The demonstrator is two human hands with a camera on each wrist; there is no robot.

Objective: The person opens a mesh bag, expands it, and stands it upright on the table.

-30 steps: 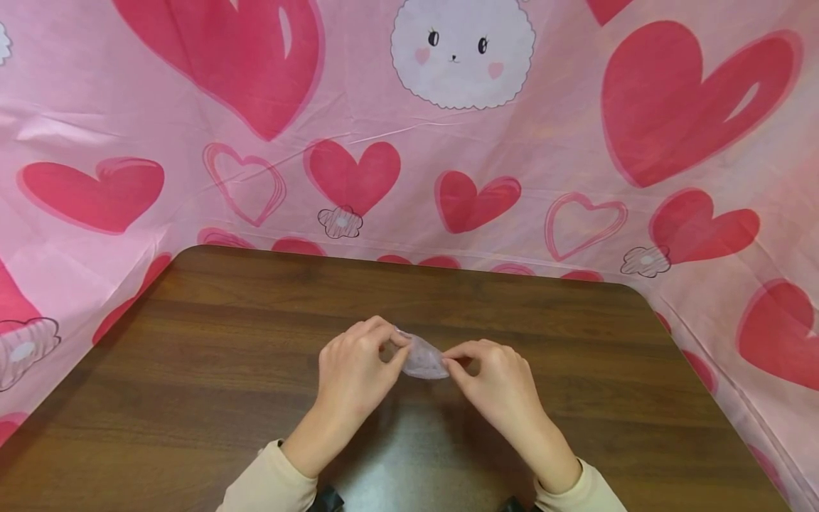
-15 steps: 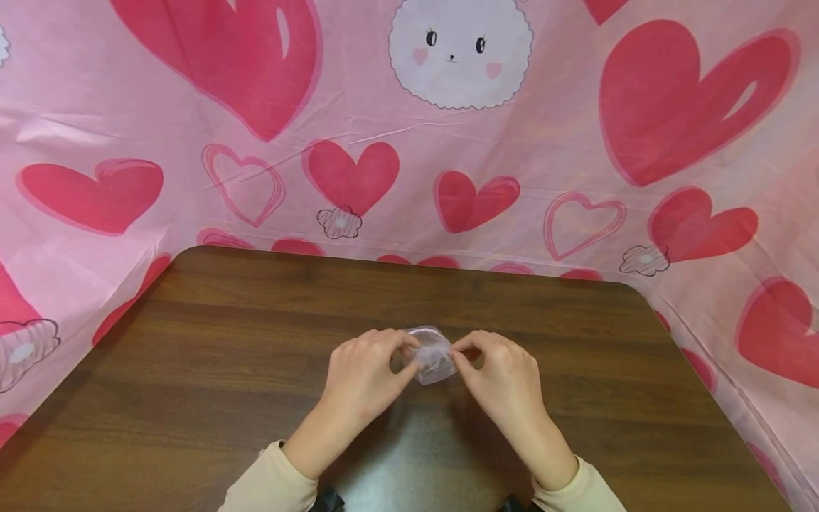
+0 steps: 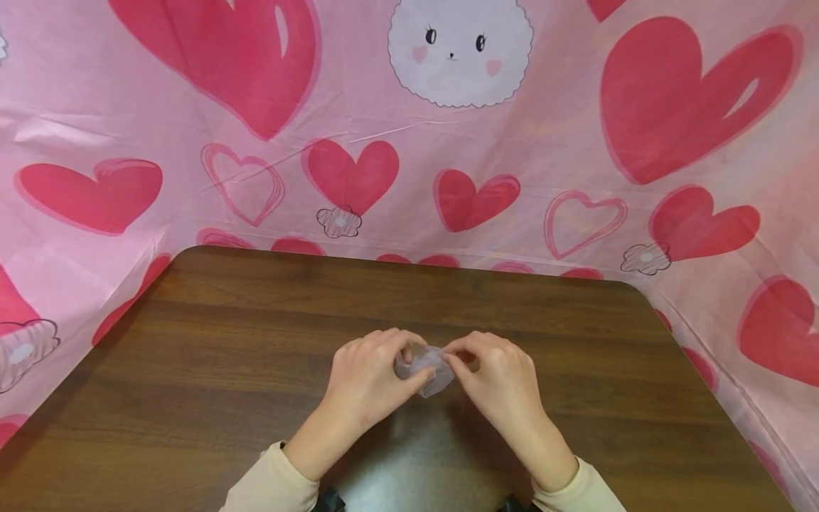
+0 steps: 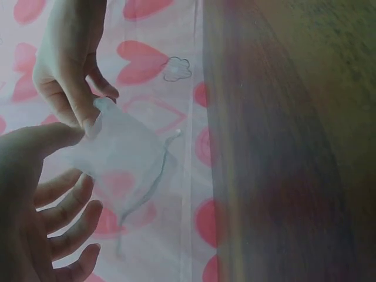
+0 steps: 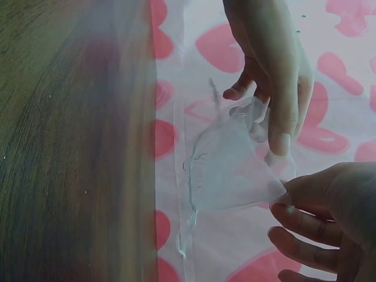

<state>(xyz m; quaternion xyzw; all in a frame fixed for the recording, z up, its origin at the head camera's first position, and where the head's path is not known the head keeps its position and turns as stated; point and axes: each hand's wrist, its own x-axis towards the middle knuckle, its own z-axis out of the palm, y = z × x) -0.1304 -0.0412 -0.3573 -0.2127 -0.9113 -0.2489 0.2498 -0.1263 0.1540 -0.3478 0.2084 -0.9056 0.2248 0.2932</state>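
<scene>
A small sheer white mesh drawstring bag [image 3: 438,382] is held above the table between both hands. My right hand [image 3: 502,370] pinches its edge between thumb and index finger, plain in the right wrist view. The left hand [image 3: 371,377] has its thumb in front of the bag and curled fingers behind, loosely around the mesh. In the left wrist view the bag [image 4: 126,147] hangs spread, with a thin pale cord [image 4: 154,182] along one edge. The same bag [image 5: 229,164] looks see-through in the right wrist view; part of it is hidden behind the left fingers.
The dark brown wooden table [image 3: 256,306] has rounded far corners. Pink cloth [image 3: 358,92] printed with red hearts stands behind it and along both sides.
The bag was stretched flat between the hands, then bunched and turned; its body now hangs lower, toward the person. The left hand has shifted right, and its thumb now reaches over the mesh.
</scene>
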